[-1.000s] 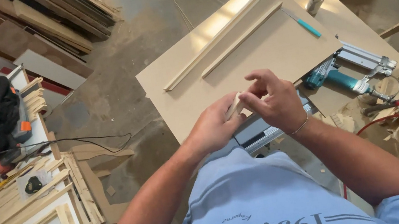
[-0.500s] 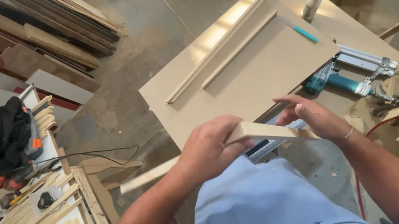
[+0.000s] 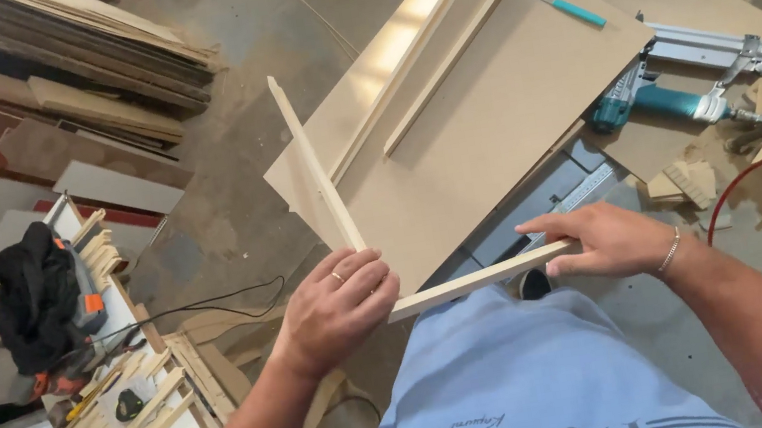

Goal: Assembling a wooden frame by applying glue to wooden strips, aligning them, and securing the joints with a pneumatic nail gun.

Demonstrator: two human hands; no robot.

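Beige board on bench, far right. Two pale wood strips meeting at a corner, near centre: upright strip clamped in left hand at the joint; level strip pinched by right hand at its right end. Risk: joint slipping out of square, since held only by fingers.

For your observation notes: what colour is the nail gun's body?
Teal, seen in the head view: nail gun.
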